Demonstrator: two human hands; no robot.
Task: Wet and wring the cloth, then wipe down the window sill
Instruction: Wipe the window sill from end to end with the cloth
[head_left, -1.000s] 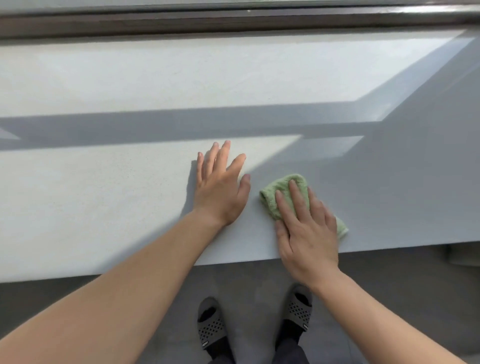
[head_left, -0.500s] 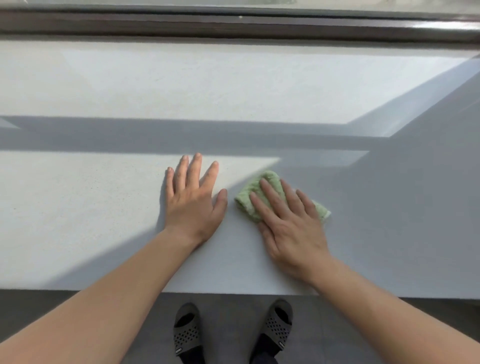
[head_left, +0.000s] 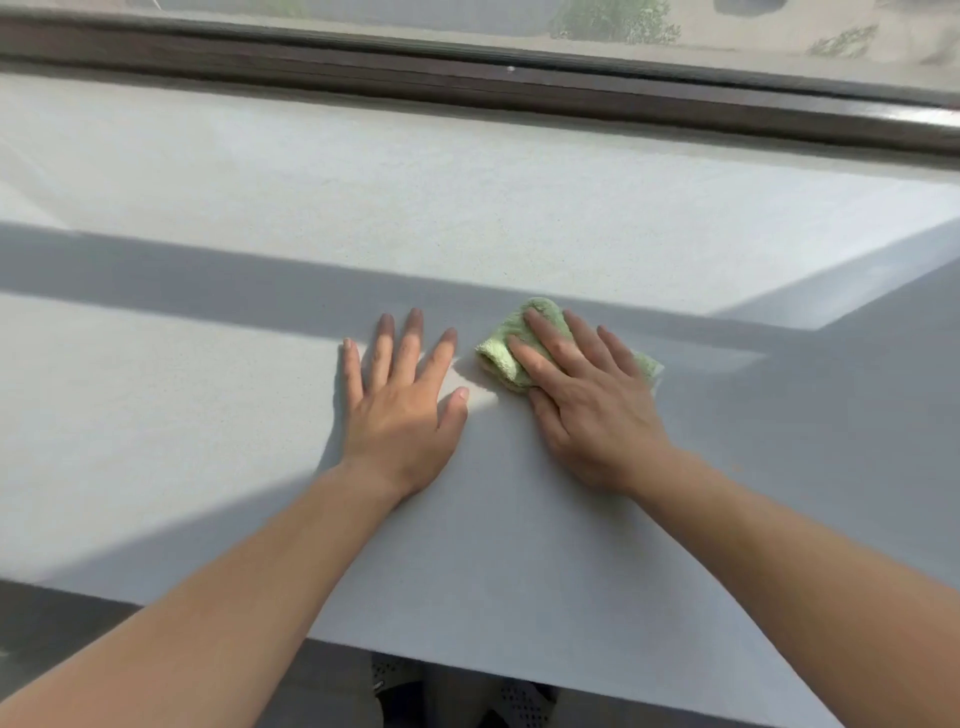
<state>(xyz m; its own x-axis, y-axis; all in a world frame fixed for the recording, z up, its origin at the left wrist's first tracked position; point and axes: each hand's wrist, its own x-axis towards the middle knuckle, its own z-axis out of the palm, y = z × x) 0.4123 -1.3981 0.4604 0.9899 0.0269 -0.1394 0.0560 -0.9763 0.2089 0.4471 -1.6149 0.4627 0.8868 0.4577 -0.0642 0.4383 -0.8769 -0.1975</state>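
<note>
A folded green cloth (head_left: 511, 340) lies on the wide white window sill (head_left: 467, 208), near its middle. My right hand (head_left: 587, 400) presses flat on top of the cloth, fingers spread, covering most of it. My left hand (head_left: 402, 405) rests flat on the bare sill just left of the cloth, fingers apart, holding nothing; its thumb is a short gap from the cloth's left edge.
A dark brown window frame (head_left: 467, 88) runs along the far edge of the sill, with glass above it. A band of shadow crosses the sill behind my hands. The sill's front edge is close to my body, with my sandals (head_left: 519, 701) on the grey floor below.
Both hands have slid farther from the sill's front edge toward the window, the right one pushing the cloth along. The view has tipped up, so the window glass shows.
</note>
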